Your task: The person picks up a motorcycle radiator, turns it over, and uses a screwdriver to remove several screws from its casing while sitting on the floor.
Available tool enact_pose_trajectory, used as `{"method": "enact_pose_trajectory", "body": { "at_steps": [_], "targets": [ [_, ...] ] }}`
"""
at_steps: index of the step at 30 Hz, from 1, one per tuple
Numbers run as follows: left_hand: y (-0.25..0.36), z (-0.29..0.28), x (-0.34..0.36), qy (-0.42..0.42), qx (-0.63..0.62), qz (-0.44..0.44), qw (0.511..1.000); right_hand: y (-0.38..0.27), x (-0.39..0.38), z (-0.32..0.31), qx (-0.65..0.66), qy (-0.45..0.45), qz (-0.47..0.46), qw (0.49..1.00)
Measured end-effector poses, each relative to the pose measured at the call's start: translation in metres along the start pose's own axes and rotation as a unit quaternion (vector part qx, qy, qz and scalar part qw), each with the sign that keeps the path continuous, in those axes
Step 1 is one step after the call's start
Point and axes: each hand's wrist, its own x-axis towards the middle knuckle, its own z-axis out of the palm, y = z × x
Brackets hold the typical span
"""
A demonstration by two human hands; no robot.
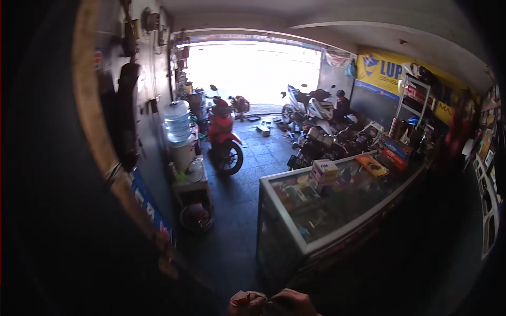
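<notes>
My left hand [247, 303] and my right hand [292, 304] are close together at the bottom edge, cut off by the frame, their fingers curled. Whatever lies between them is too small and dim to make out. Just beyond them stands a glass display counter [279, 216], with stacked small boxes [324, 171] and an orange flat package [371, 164] on top.
A red scooter [221, 137] stands mid-left, near a water dispenser [178, 126] on a low stand. Several motorbikes [321, 145] fill the right back, where a person [341, 108] crouches. A wooden door frame [84, 79] borders the left; a bright doorway [245, 71] opens behind.
</notes>
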Motion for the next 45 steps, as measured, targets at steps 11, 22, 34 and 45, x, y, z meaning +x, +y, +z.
{"method": "enact_pose_trajectory", "body": {
  "at_steps": [11,22,34,45],
  "targets": [
    [0.133,0.046,0.339,-0.098,-0.109,-0.068,0.987,0.026,0.248,-0.039,0.083,0.086,0.189,0.975],
    [0.18,0.035,0.607,-0.254,-0.19,-0.272,0.908,0.081,0.46,-0.053,-0.115,0.178,0.284,0.935],
    [0.239,0.051,0.897,-0.338,-0.02,-0.336,0.879,0.15,0.731,-0.025,-0.104,0.323,0.373,0.864],
    [0.269,0.105,1.226,-0.294,-0.083,-0.205,0.93,0.343,1.074,-0.109,-0.074,0.231,0.243,0.939]
  ]
}}
